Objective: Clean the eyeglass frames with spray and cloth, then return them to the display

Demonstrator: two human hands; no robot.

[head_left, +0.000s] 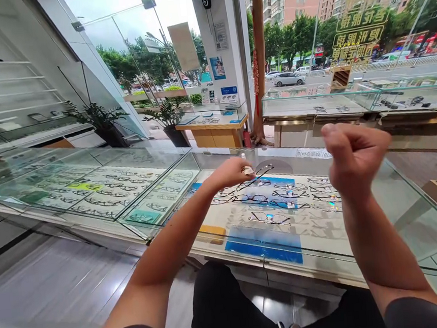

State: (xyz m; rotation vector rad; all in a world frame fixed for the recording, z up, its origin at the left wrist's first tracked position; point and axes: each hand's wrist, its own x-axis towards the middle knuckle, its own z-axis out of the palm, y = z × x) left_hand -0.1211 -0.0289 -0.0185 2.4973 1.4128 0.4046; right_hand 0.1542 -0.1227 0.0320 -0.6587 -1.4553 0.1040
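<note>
My left hand (pixel 231 173) is closed above the glass display counter (pixel 199 161), holding a pair of eyeglasses (pixel 262 171) whose thin arm sticks out to the right. A small crumpled whitish piece (pixel 248 170) shows at its fingers; I cannot tell what it is. Raised over the counter's right part, my right hand (pixel 356 159) is curled into a fist, and anything inside it is hidden. Below and between the hands lie rows of eyeglasses (pixel 269 218) on the counter, some over blue sheets (pixel 264 244).
A yellow case (pixel 212 233) lies near the counter's front edge. More glass cases with frames (pixel 106 189) stretch to the left. Potted plants (pixel 111 135), a wooden display table (pixel 212 134) and a trunk-like post (pixel 259 68) stand beyond. My knees (pixel 219 307) are close below the counter.
</note>
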